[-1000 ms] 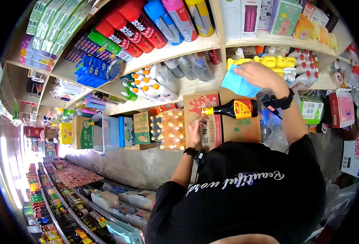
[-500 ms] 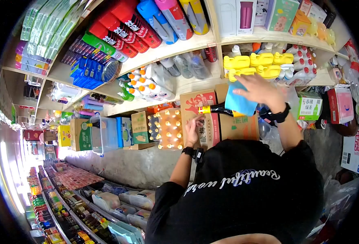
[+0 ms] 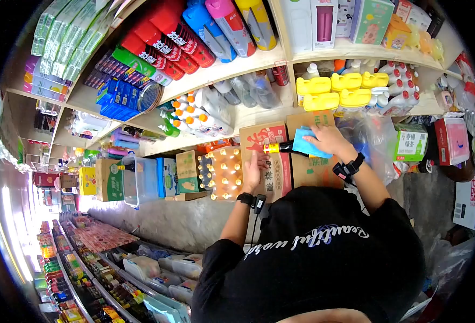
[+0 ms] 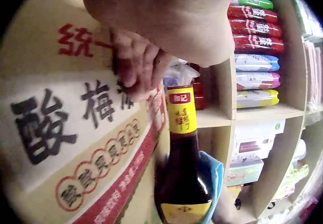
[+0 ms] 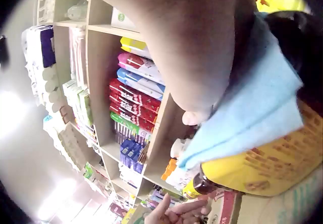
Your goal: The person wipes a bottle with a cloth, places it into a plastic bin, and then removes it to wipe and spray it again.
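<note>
A dark sauce bottle (image 3: pixel 286 147) with yellow labels lies on its side across the top of cardboard cartons. My right hand (image 3: pixel 331 141) holds a folded light-blue cloth (image 3: pixel 303 143) over the bottle's body; in the right wrist view the cloth (image 5: pixel 247 103) drapes along the yellow label (image 5: pixel 267 166). At the cap end, my left hand (image 3: pixel 254 169) rests by the red-and-white printed carton (image 3: pixel 276 180), its fingers loosely bent. The left wrist view shows those fingers (image 4: pixel 136 65) against the carton's lettering, close to the bottle's neck (image 4: pixel 181 110).
Orange-drink bottles (image 3: pixel 226 172) in a pack stand left of the cartons, beside a clear plastic bin (image 3: pixel 140 183). Wooden shelves behind hold red spray cans (image 3: pixel 175 37) and yellow jugs (image 3: pixel 337 91). A clear plastic bag (image 3: pixel 374 142) lies to the right, near a green tea box (image 3: pixel 409 142).
My right hand has come down with the blue cloth from above the bottle onto its body. My left hand has stayed by the cap end, with its fingers shifting slightly.
</note>
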Demonstrator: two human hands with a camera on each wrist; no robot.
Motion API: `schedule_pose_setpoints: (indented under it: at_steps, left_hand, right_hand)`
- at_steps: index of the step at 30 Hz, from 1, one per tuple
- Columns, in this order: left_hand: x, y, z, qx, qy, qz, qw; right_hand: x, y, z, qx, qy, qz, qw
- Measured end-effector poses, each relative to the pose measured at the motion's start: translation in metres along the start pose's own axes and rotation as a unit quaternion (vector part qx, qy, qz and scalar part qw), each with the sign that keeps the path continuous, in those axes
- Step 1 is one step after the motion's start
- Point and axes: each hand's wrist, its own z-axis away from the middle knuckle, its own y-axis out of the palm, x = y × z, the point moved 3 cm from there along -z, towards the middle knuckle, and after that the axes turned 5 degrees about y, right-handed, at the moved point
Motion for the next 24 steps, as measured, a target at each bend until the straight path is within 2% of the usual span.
schedule_pose_setpoints:
  at_steps: [1,6,10,14,17,18,21,24]
  left_hand:
    - [-0.014,0.000,-0.003,-0.003,-0.041,-0.013,0.999]
    - [-0.049,0.010,-0.036,0.029,-0.128,-0.079,0.988]
    - [-0.069,0.028,-0.055,0.121,-0.236,-0.131,0.955]
    - [-0.066,0.050,-0.063,0.131,-0.202,-0.067,0.968]
    - [-0.092,0.061,-0.062,0.127,-0.185,-0.321,0.920]
    - [-0.082,0.058,-0.067,0.124,-0.177,-0.350,0.912]
    - [-0.045,0.050,-0.071,0.055,-0.091,-0.241,0.965]
    - [-0.036,0.046,-0.072,0.032,-0.098,-0.311,0.945]
  right_hand:
    - [0.000,0.003,-0.002,0.011,0.011,0.007,1.000]
    - [0.002,0.005,0.002,-0.044,0.006,0.028,0.999]
    - [0.003,0.003,0.004,-0.058,0.000,0.027,0.998]
    - [0.004,0.003,0.006,-0.080,-0.007,0.026,0.996]
    - [0.004,0.003,0.007,-0.077,0.003,0.031,0.997]
    - [0.004,0.003,0.007,-0.076,0.002,0.031,0.997]
    - [0.001,0.003,0.007,-0.080,-0.020,0.040,0.996]
    - [0.002,-0.007,0.012,-0.048,-0.009,0.038,0.998]
